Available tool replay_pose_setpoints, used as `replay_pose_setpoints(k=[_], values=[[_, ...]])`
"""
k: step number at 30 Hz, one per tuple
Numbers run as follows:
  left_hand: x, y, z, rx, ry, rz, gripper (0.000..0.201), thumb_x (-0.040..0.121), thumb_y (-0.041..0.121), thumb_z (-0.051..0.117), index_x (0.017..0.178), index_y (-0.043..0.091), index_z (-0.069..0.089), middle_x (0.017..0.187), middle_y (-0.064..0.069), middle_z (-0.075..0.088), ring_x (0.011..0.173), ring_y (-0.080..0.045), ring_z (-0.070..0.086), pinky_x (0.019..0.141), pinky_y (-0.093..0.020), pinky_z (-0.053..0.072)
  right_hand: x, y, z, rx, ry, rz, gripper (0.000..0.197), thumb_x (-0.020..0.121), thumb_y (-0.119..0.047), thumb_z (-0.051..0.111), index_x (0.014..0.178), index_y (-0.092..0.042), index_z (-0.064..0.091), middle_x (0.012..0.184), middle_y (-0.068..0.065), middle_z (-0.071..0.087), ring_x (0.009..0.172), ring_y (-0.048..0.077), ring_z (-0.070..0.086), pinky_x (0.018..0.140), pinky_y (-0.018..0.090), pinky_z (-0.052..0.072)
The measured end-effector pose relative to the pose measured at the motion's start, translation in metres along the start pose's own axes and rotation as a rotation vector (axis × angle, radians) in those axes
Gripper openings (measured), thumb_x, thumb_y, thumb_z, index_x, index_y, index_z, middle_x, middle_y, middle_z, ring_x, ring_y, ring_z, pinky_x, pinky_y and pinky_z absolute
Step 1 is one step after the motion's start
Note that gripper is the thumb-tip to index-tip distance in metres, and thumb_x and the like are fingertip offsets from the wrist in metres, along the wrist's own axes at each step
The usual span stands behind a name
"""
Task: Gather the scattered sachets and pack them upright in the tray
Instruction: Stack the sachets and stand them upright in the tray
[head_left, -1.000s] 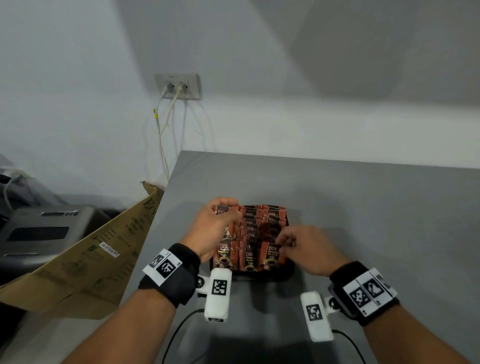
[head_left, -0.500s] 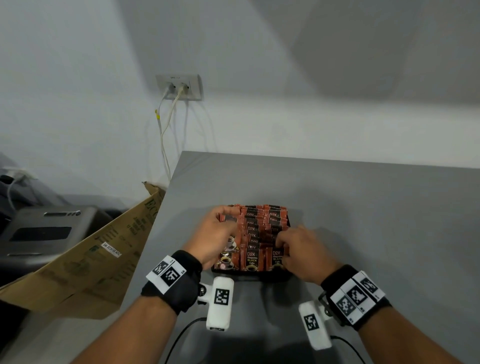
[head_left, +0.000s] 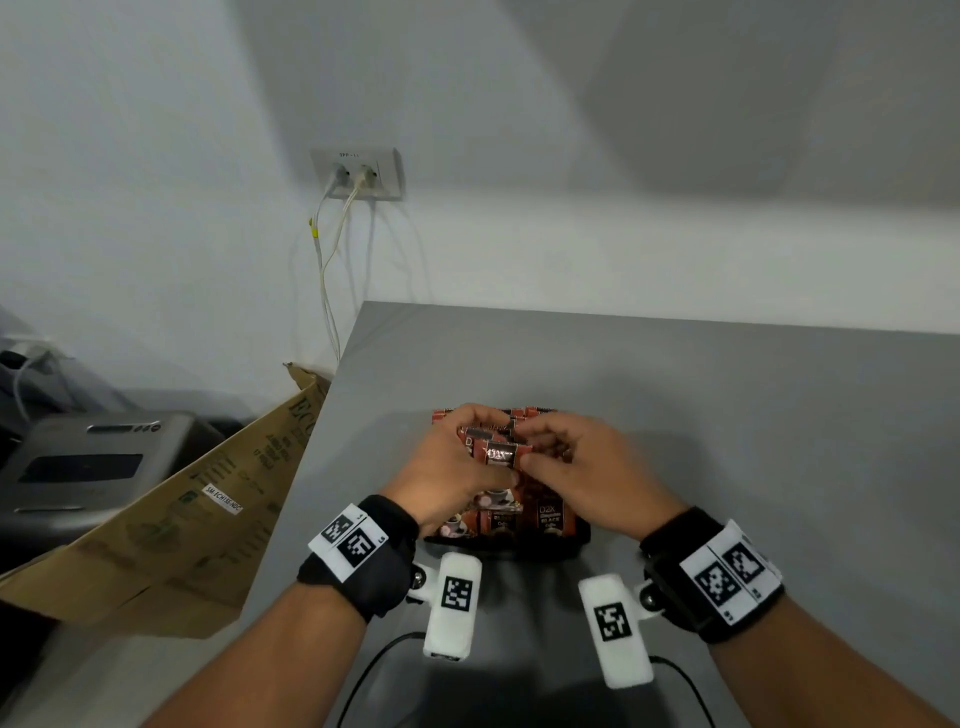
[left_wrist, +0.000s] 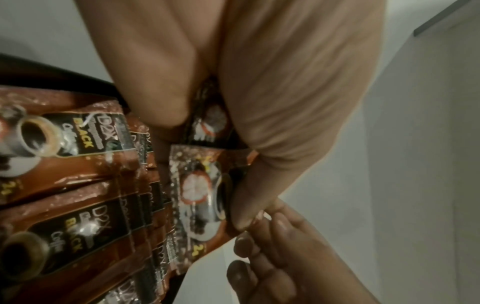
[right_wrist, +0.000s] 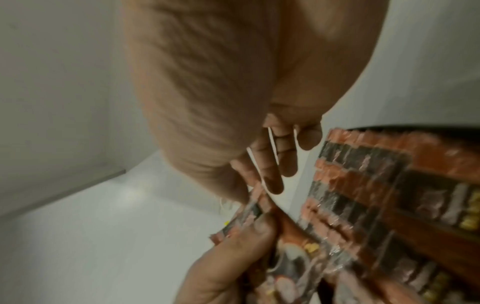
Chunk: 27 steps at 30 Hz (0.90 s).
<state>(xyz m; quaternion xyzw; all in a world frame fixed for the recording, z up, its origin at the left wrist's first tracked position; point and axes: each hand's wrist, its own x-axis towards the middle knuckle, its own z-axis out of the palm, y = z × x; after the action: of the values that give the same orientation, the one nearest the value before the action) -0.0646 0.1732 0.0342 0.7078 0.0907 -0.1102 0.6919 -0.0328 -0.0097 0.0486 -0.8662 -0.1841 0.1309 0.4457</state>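
Note:
A black tray (head_left: 519, 550) sits on the grey table (head_left: 727, 441), packed with brown-and-orange coffee sachets (head_left: 550, 519) standing upright in rows. Both hands meet just above the tray's middle. My left hand (head_left: 483, 441) pinches one sachet (head_left: 500, 454) from the left, and my right hand (head_left: 540, 449) pinches its right end. The left wrist view shows this sachet (left_wrist: 197, 195) under my thumb, with the right hand's fingers (left_wrist: 272, 236) beside it. The right wrist view, blurred, shows the sachet's edge (right_wrist: 255, 205) and the packed rows (right_wrist: 363, 185).
A flattened cardboard box (head_left: 156, 519) leans against the table's left edge, with a grey machine (head_left: 78, 467) behind it. A wall socket (head_left: 358, 174) with hanging cables is at the back. Two thin black cables (head_left: 374, 675) lie near the front.
Both hands have come in from the tray's left and right sides to meet above its middle. A sachet now sits raised between their fingers.

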Motion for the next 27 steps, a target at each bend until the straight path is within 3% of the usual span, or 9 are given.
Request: replay_pose_setpoints(k=[2,4,8,13,15,19,22,24,27], values=[[0.002,0.001,-0.003,0.002,0.036,0.015,0.055,0.072,-0.010,0.080,0.118,0.012,0.060,0.106,-0.013,0.069,0.079,-0.020,0.070,0.062,-0.030,0.057,0.007,-0.005,-0.001,-0.008,0.044,0.007,0.014,0.089,-0.014,0.072,0.094,-0.027,0.075,0.088,-0.013,0.073,0.081,-0.004,0.066,0.071,0.006,0.046],[0.004,0.001,-0.013,0.008,0.160,0.023,0.045,0.078,0.004,0.081,0.117,0.018,0.062,0.108,-0.007,0.068,0.085,-0.018,0.070,0.070,-0.032,0.056,0.011,-0.003,-0.002,-0.052,0.075,0.027,0.013,0.089,-0.013,0.071,0.089,-0.025,0.075,0.083,-0.013,0.073,0.077,-0.005,0.065,0.068,0.005,0.046],[0.008,-0.005,-0.034,-0.144,0.280,-0.015,0.029,0.090,0.005,0.069,0.115,0.017,0.061,0.088,-0.009,0.066,0.067,-0.018,0.061,0.069,-0.040,0.053,0.009,0.004,0.011,-0.186,-0.090,0.064,0.016,0.092,-0.013,0.065,0.088,-0.028,0.071,0.080,-0.014,0.070,0.070,-0.001,0.066,0.062,0.012,0.051],[0.005,-0.014,-0.038,-0.172,0.260,-0.052,0.030,0.088,-0.001,0.065,0.114,0.014,0.062,0.091,-0.013,0.069,0.066,-0.021,0.061,0.062,-0.038,0.051,0.007,0.018,0.035,-0.306,-0.179,0.069,0.016,0.091,-0.012,0.061,0.089,-0.024,0.072,0.075,-0.012,0.074,0.076,-0.001,0.067,0.085,0.030,0.057],[0.005,-0.015,-0.036,-0.185,0.251,-0.074,0.032,0.088,-0.005,0.061,0.113,0.013,0.063,0.092,-0.014,0.070,0.068,-0.022,0.062,0.061,-0.037,0.051,0.007,0.023,0.041,-0.406,-0.136,0.013,0.013,0.090,-0.016,0.063,0.087,-0.024,0.072,0.084,-0.013,0.070,0.088,0.006,0.062,0.091,0.033,0.053],[0.004,-0.016,-0.033,-0.196,0.231,-0.097,0.038,0.086,-0.012,0.048,0.114,0.009,0.063,0.091,-0.018,0.065,0.072,-0.027,0.061,0.064,-0.040,0.053,0.004,0.028,0.046,-0.562,-0.088,-0.065,0.006,0.088,-0.026,0.066,0.087,-0.024,0.071,0.098,-0.008,0.050,0.100,0.012,0.042,0.093,0.028,0.043],[0.003,-0.017,-0.030,-0.177,0.208,-0.090,0.041,0.084,-0.014,0.047,0.114,0.008,0.063,0.093,-0.021,0.068,0.074,-0.028,0.063,0.066,-0.041,0.055,0.003,0.031,0.047,-0.616,-0.085,-0.082,0.007,0.088,-0.027,0.065,0.089,-0.023,0.071,0.099,-0.007,0.050,0.098,0.012,0.041,0.093,0.029,0.043],[0.002,-0.016,-0.027,-0.152,0.185,-0.079,0.041,0.084,-0.016,0.047,0.112,0.009,0.065,0.086,-0.013,0.072,0.074,-0.024,0.066,0.070,-0.043,0.058,0.004,0.032,0.047,-0.633,-0.099,-0.076,0.010,0.088,-0.028,0.065,0.093,-0.022,0.071,0.100,-0.006,0.051,0.099,0.013,0.041,0.094,0.031,0.043],[-0.001,-0.016,-0.025,-0.051,0.149,-0.044,0.043,0.083,-0.014,0.057,0.111,0.017,0.067,0.088,-0.007,0.075,0.076,-0.017,0.071,0.070,-0.032,0.057,0.007,0.029,0.039,-0.532,-0.087,-0.060,0.017,0.088,-0.028,0.066,0.104,-0.022,0.069,0.104,-0.008,0.053,0.104,0.012,0.046,0.094,0.026,0.042]])
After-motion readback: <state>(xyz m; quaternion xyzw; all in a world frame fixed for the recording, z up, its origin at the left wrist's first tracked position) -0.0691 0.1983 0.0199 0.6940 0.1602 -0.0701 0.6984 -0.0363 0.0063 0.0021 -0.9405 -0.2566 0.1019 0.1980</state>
